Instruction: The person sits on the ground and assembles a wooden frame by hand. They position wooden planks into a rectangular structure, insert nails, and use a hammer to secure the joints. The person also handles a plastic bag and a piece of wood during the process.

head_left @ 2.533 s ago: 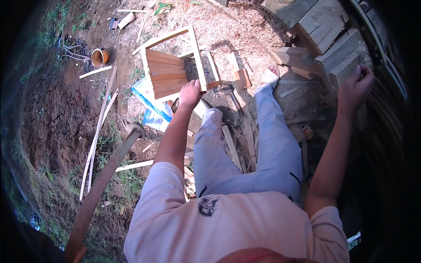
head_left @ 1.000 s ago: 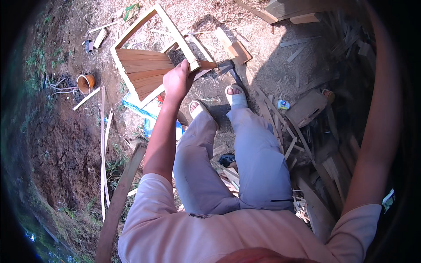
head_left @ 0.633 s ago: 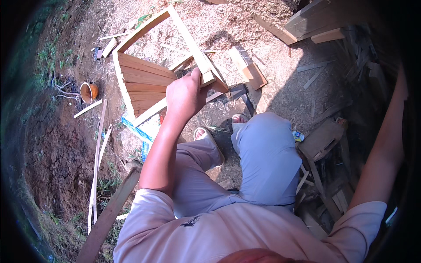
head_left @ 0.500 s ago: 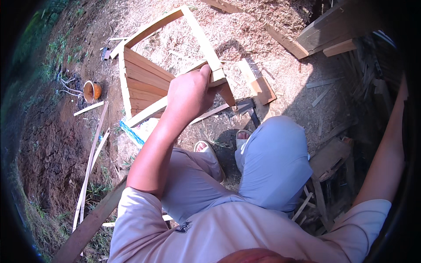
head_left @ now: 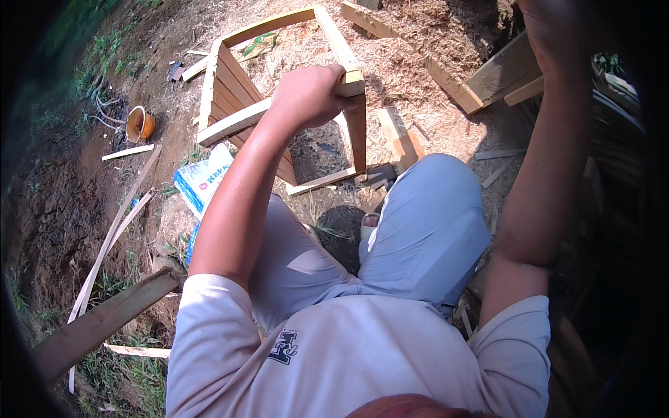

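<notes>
Basically, the wooden frame [head_left: 233, 123] is at 11 o'clock, its corner gripped by the left hand [head_left: 306, 95]; bars look joined, slats cover one side, other visible faces stand open. Right hand [head_left: 550, 35], 2 o'clock: blurred, can't tell grasp. Lettering: blue-and-white bag [head_left: 197, 180], 10 o'clock; shirt's dark print [head_left: 282, 347], 7 o'clock.
</notes>
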Available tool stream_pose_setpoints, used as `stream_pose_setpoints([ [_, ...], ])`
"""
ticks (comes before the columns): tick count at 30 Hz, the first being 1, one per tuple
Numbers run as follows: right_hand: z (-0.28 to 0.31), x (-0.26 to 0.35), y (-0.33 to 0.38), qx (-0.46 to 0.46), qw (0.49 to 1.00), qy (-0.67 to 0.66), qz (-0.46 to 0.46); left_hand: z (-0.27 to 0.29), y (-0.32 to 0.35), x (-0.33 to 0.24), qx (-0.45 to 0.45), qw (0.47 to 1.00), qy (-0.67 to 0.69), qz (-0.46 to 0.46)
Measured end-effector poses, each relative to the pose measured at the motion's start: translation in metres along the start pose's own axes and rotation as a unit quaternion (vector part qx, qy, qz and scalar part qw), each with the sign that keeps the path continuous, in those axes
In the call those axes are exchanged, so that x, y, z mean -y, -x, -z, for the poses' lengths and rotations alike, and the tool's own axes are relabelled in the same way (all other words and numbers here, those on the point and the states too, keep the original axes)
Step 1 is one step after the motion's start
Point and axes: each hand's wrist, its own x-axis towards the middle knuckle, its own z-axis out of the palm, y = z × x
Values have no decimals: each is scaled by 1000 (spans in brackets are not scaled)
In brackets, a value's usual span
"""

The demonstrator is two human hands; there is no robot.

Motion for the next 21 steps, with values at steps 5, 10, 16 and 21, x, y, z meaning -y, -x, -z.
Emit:
stream_pose_setpoints([
  [5,-96,-45,80,220,970,64,-76,-11,-3,25,-69,996,-25,-49],
  [10,-109,-56,95,271,953,130,-26,-8,0,18,-74,995,-31,-55],
  [16,-122,-61,107,276,947,162,-25,-11,5,10,-96,992,-48,-58],
  [21,-126,-62,111,238,960,135,-64,30,21,-11,-83,994,-30,-69],
])
